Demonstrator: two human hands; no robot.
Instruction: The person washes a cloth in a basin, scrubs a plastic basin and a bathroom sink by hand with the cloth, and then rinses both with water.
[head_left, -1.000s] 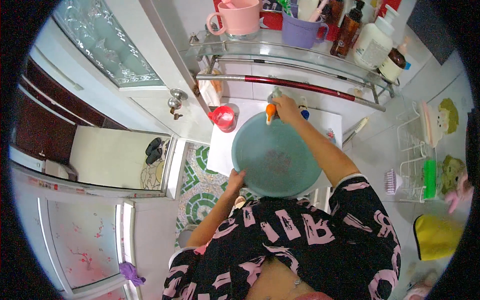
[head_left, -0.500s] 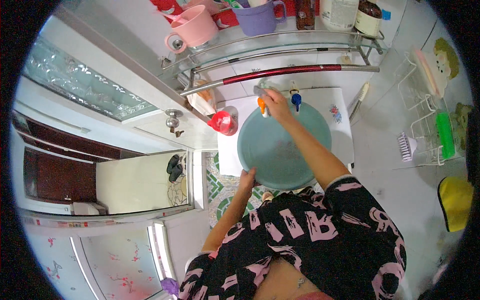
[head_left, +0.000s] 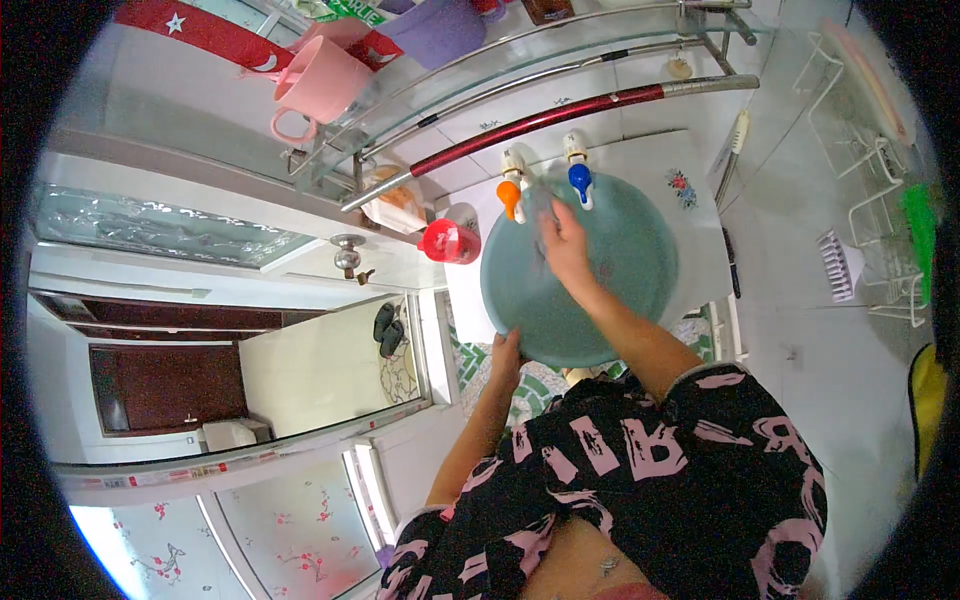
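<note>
A wide grey-green basin (head_left: 600, 310) rests on the white sink (head_left: 700, 240). My left hand (head_left: 507, 352) grips its near left rim, thumb up and the other fingers hidden below. Over the basin's far left part is my right hand (head_left: 566, 245), closed on a small grey piece, cloth-like but smeared by motion (head_left: 541, 225). Just beyond it are two taps, one with an orange handle (head_left: 509, 197) and one with a blue handle (head_left: 580, 182). Whether water runs from either I cannot tell.
A red cup (head_left: 448, 241) stands at the sink's left. Above the far side run a red-and-chrome rail (head_left: 540, 123) and a glass shelf with a pink mug (head_left: 320, 80) and a purple mug (head_left: 435, 30). To the right, a white wire rack (head_left: 880, 230) hangs on the wall.
My right hand has come down from beside the orange tap into the basin, carrying the grey piece. My left hand stays on the rim. The whole view has tilted and shifted.
</note>
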